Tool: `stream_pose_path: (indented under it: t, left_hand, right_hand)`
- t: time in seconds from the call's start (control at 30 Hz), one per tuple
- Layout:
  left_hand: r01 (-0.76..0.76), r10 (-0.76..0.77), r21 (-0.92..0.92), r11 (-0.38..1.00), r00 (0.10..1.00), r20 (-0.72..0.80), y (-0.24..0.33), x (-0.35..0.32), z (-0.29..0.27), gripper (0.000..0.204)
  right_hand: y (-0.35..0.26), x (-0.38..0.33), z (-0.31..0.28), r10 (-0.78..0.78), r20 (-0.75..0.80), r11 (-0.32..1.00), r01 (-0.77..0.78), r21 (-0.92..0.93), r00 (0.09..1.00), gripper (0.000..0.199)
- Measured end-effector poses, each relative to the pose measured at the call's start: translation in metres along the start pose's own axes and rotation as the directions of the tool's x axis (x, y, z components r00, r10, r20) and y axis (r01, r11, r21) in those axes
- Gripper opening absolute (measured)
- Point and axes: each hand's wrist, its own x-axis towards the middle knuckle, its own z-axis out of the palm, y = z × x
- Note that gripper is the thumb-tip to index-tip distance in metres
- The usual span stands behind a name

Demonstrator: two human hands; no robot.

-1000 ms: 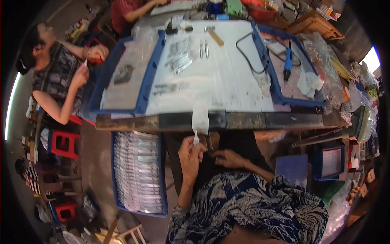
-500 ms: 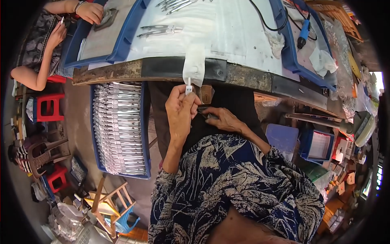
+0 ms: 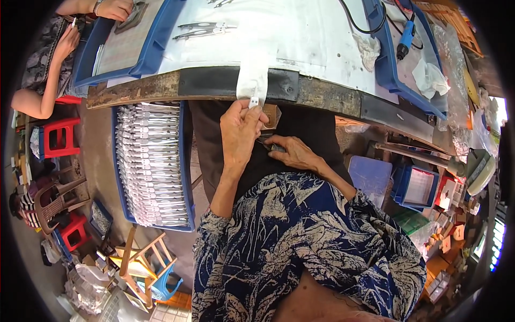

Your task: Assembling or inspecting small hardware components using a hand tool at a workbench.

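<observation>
My left hand (image 3: 240,129) is closed, pinching a drawing compass by its white head (image 3: 253,102) just in front of the table edge. The compass's legs are mostly hidden behind my fingers. Lower and to the right, my right hand (image 3: 292,152) is curled over my lap, around something dark and metallic that I cannot make out. Over the edge of the table hangs a white strip (image 3: 251,80), right behind the held head. Farther back on the white tabletop lie more drawing compasses (image 3: 201,30), some cut off by the upper rim.
A blue tray (image 3: 189,206) full of rows of white-headed compasses stands left of my legs. Blue trays (image 3: 144,60) flank the work surface; the right one holds a blue electric screwdriver (image 3: 406,41) with a cable. A co-worker's hands (image 3: 114,9) are at far left, near red stools (image 3: 60,137).
The view has shifted slightly, so the table and trays sit higher and further left. Both hands stay in nearly the same place, with the compass head still pinched in my left.
</observation>
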Motion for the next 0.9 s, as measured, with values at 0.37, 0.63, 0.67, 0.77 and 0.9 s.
stream_pose_path:
  t: [0.37, 0.63, 0.67, 0.77, 0.9]
  left_hand:
    - [-0.044, 0.043, 0.105, 0.993, 0.999, 0.017, -0.005, 0.002, -0.003, 0.016]
    - [-0.100, 0.106, 0.297, 0.950, 0.994, -0.005, -0.006, 0.003, -0.003, 0.010]
    - [-0.118, 0.128, 0.324, 0.939, 0.992, -0.009, -0.007, 0.004, -0.003, 0.010]
    - [-0.155, 0.178, 0.421, 0.894, 0.984, -0.015, -0.012, 0.005, -0.006, 0.010]
    - [-0.256, 0.296, 0.515, 0.818, 0.955, 0.004, -0.016, 0.006, -0.005, 0.011]
  right_hand:
    - [-0.018, -0.021, -0.023, -0.043, -0.162, 0.984, 0.070, 0.161, 0.986, 0.035]
    - [-0.018, -0.023, -0.031, -0.063, -0.242, 0.987, 0.096, 0.127, 0.968, 0.036]
    - [-0.021, -0.025, -0.031, -0.049, -0.240, 0.986, 0.086, 0.144, 0.969, 0.036]
    - [-0.039, -0.032, -0.037, 0.022, -0.211, 0.985, 0.015, 0.173, 0.977, 0.035]
    - [-0.058, -0.039, -0.044, 0.049, -0.220, 0.969, 0.006, 0.246, 0.974, 0.034]
